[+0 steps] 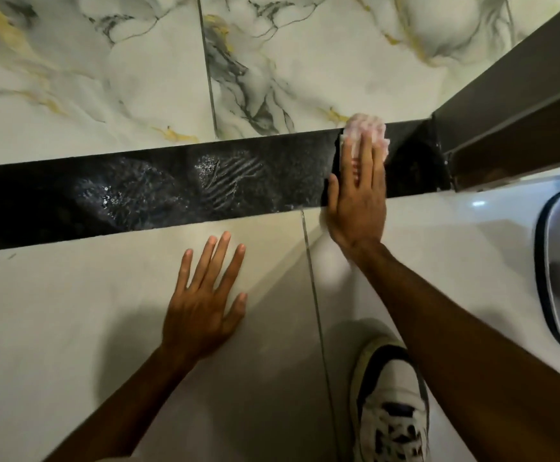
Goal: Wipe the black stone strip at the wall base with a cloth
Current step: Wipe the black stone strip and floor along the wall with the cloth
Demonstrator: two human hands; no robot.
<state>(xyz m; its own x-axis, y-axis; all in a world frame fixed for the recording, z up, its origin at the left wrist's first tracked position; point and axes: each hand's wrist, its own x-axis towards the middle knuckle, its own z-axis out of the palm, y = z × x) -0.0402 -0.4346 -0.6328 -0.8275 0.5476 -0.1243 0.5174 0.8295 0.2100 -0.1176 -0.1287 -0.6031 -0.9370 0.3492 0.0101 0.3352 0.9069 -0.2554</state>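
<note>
The black stone strip [172,185] runs across the wall base, speckled and glossy, with dusty streaks near its middle. The right hand [355,201] presses a pale pink cloth [368,131], mostly hidden under flat fingers, against its right end. The left hand [205,295] lies spread on smooth floor tile [72,311].

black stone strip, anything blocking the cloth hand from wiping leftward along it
Nothing visible does. The right hand presses the pink-and-white cloth onto the right end of the black speckled stone strip. Leftward the strip is bare apart from whitish smears; the left hand lies flat on the pale floor tile, off the strip.
</note>
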